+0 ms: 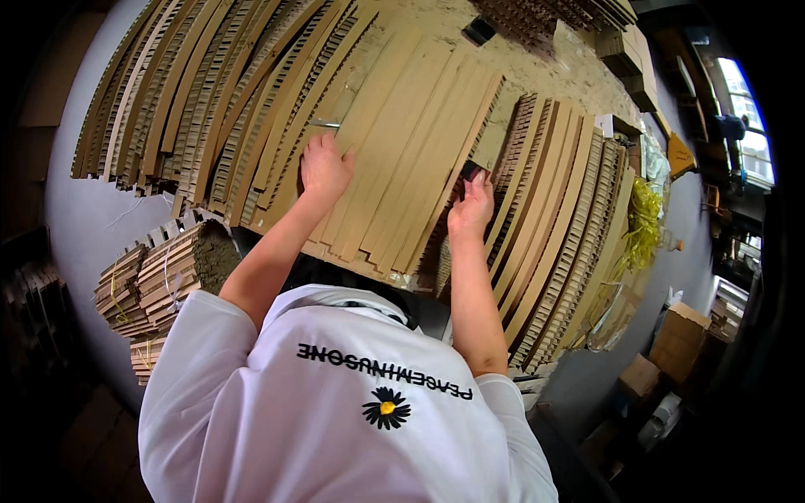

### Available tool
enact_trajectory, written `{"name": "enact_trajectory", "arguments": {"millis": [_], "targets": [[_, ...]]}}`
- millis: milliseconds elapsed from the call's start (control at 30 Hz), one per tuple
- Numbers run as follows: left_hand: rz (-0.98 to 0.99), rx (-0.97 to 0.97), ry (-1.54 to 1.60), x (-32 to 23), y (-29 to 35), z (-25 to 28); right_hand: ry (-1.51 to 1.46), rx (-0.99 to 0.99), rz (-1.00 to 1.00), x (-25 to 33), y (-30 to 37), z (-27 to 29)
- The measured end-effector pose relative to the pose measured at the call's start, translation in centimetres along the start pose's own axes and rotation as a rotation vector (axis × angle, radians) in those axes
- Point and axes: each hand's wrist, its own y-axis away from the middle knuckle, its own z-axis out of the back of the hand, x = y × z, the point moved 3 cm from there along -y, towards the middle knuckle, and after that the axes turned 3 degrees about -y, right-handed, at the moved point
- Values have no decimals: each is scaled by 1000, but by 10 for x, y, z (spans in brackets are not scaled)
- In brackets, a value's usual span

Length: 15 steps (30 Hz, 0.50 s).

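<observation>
Pale brown cardboard strips [411, 126] lie side by side before me, forming a flat panel with an uneven near end. My left hand [327, 170] rests at the panel's left edge, its fingers slightly bent and the thumb apart on the strips. Just beyond those fingertips is a short, shiny metal piece [325, 124]. At the panel's right edge, my right hand [472, 205] is closed around a small black block [471, 170], whose top shows above the fingers. The block is beside the panel's honeycomb-sided edge; whether they touch I cannot tell.
Honeycomb cardboard strips [201, 92] stand on edge in rows at left, with more strips [545, 210] at right. Another black block [479, 32] lies at the far side. Tied bundles [168, 272] sit lower left; yellow strapping [643, 222] hangs at right. Boxes [677, 339] stand beyond.
</observation>
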Motion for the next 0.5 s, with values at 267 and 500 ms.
{"name": "enact_trajectory", "arguments": {"millis": [267, 500], "targets": [[1, -10, -6, 9, -12, 0, 174, -129, 134, -9, 3, 0], [-58, -67, 53, 13, -12, -12, 127, 19, 242, -9, -9, -1]]}}
